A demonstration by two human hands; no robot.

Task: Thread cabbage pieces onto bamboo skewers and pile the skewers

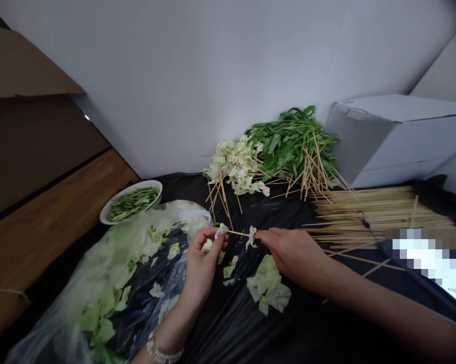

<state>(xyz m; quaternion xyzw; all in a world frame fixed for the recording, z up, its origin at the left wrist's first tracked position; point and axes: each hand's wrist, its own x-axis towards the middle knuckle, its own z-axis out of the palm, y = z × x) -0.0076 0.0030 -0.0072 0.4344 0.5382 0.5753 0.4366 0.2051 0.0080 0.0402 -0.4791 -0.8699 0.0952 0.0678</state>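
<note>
Black-covered desk (251,328) from edge to edge, and on it, left of the fingers, a big clear plastic bag (99,283) spilling torn cabbage. Out past the right-hand fingers lies a wide sheaf of bare bamboo sticks (375,212). Beyond the fingers, by the wall, sit loaded sticks of dark leafy greens (292,141) and, just beside them, loaded sticks of pale cabbage (235,167). A white bowl (137,182) of cut green stalks stands far to the left of the fingers.

Now the hands. The right hand (288,250) is clenched on one skewer (237,233), gripping it just behind a threaded leaf (252,236) that touches its fingertips. The left hand (202,263) pinches a folded cabbage piece (221,230) right at the skewer's tip, with what looks like a second scrap tucked in lower down in the same fingers. A small heap of loose leaves (269,285) waits under the right wrist.

My read is that the piece is going onto the point. To do it well, I'd say keep the fold tight between thumb and forefinger, meet the tip square on through the thick layers, and keep fingertips off to the sides of the point. The right hand should hold the stick level and steady. Then it's a case of sliding the piece snug against the threaded leaf without tearing it.
</note>
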